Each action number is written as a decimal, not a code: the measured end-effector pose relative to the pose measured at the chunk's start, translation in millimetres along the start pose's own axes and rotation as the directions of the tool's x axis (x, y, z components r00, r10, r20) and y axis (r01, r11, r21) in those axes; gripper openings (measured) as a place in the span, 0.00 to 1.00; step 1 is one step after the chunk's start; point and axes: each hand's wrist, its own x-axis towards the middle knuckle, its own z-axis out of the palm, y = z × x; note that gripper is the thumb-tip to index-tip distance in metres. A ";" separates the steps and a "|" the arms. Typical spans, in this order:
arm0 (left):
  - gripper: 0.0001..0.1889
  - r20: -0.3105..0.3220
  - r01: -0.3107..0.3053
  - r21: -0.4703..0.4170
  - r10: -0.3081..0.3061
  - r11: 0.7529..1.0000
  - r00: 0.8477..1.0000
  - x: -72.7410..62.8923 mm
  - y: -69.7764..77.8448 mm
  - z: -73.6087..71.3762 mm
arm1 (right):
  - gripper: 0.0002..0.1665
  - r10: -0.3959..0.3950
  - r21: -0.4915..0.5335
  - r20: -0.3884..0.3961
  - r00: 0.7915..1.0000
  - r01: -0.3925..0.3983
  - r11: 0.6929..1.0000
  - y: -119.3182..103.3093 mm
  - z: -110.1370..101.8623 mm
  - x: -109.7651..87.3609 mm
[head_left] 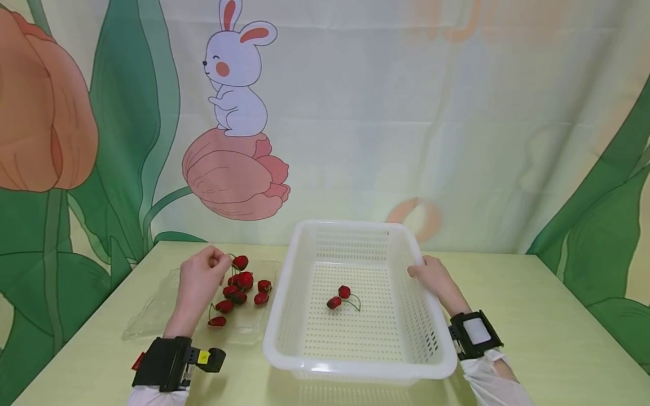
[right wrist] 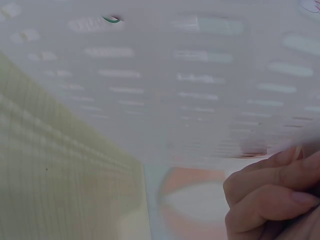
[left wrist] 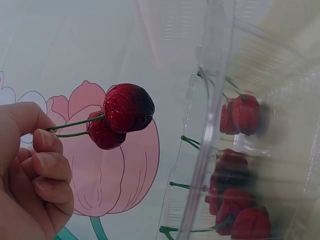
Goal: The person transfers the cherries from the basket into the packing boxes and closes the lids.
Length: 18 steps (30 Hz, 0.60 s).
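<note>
By their green stems, my left hand [head_left: 200, 279] pinches a pair of red cherries [left wrist: 129, 107], holding them up beside a clear plastic box [head_left: 249, 335]. Several more cherries [head_left: 225, 306] lie in that box, some with stems poking past its edge in the left wrist view. My right hand [head_left: 438, 280] grips the right rim of a white plastic basket [head_left: 358, 369], its fingers [right wrist: 270, 200] curled outside the wall. Inside the basket, two cherries [head_left: 334, 303] joined by their stems rest on the perforated floor.
The box's clear lid [head_left: 152, 307] spreads out to the left, under my left forearm. Both box and basket stand on a pale yellow-green table [head_left: 548, 338]. Behind the table hangs a cloth [head_left: 355, 113] printed with a rabbit and tulips.
</note>
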 end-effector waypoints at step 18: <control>0.08 0.130 -0.020 0.116 0.005 0.993 0.991 -14.9 41.8 -17.6 | 0.22 -0.009 0.014 0.019 1.000 0.009 1.000 0.8 -0.3 -0.4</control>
